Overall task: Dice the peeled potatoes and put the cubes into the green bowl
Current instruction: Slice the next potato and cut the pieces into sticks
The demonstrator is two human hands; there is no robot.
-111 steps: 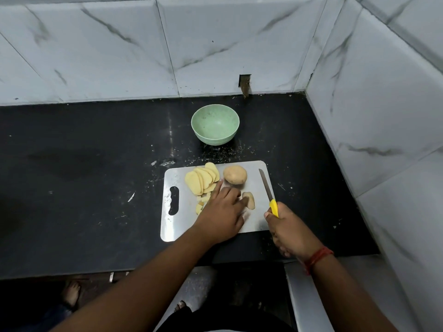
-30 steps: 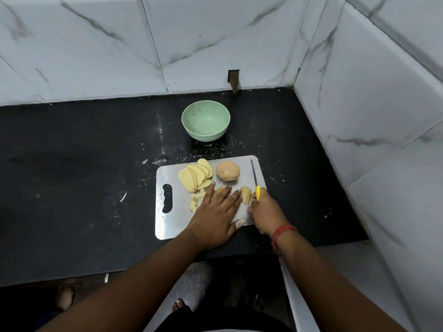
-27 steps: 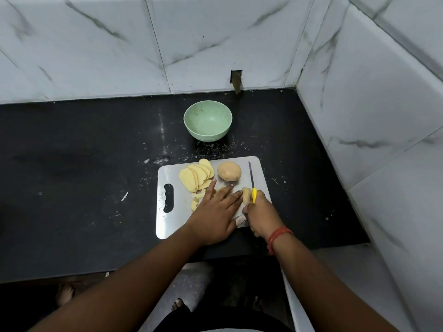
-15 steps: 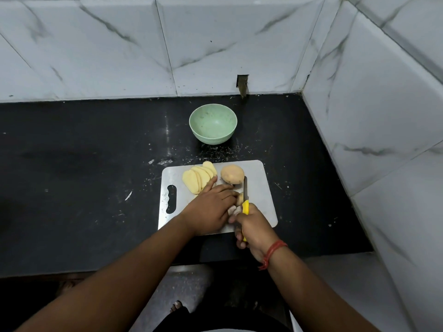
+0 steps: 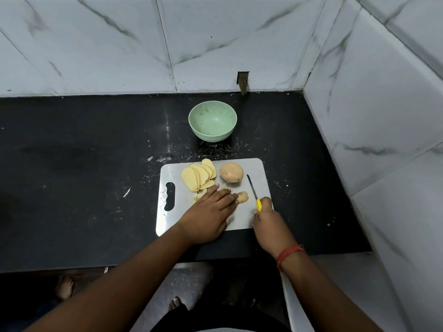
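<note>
My left hand (image 5: 211,212) pins the potato piece (image 5: 242,197) flat-fingered, right hand (image 5: 269,218) grips the knife (image 5: 253,191) beside it, mid-dicing; next, probably a downward cut.

Soft, even overhead light reaches you here: the marble wall tiles (image 5: 115,44) read bright, the black tabletop (image 5: 72,164) stays dim with a faint sheen. Wide-angle bending curves the edges. Focus is slightly soft; the floor below falls into shadow.

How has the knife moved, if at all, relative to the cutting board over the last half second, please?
Yes. The knife has swung rightward across the cutting board, away from the potato piece under the left hand, gripped by the right hand.
</note>
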